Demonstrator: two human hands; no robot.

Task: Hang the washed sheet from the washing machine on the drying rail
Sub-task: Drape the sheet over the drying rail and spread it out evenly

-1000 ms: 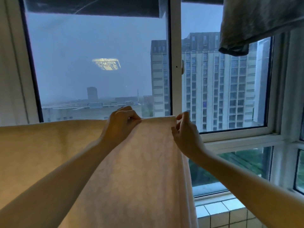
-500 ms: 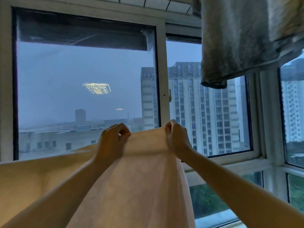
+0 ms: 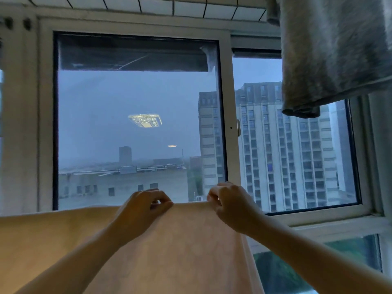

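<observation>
Window [image 3: 135,128] fills most of the view: a big pane on the left, a second sash on the right, dusk and a tower block [image 3: 286,149] outside. Tiled ceiling [image 3: 148,6] above.

Sheet [image 3: 182,255]: pale and faintly patterned, spread across the lower view from the left edge to just right of centre. Its top edge runs taut and level between the hands, and its right side hangs straight down. We see no rail under it, so we cannot tell whether it is draped over anything or simply held up.

Grey cloth [image 3: 331,52] hangs from above at upper right, well apart from the sheet. We take it the drying rail is up there, out of frame.

Left hand [image 3: 144,205]: fingers curled, thumb and fingertips pinching the sheet's top edge. Right hand [image 3: 230,203]: pinching the same edge, at or near the right corner. The hands are near each other, both arms stretched forward and up.

Small: a lamp reflection [image 3: 145,120] in the glass.

Our judgement: the sheet is out of the machine and opened, and the step in hand is raising its top edge toward the rail. The next move calls for lifting higher and carrying the edge over the rail beside the grey cloth without bunching. Enough length must then fall on the far side that the damp weight cannot drag it back.
</observation>
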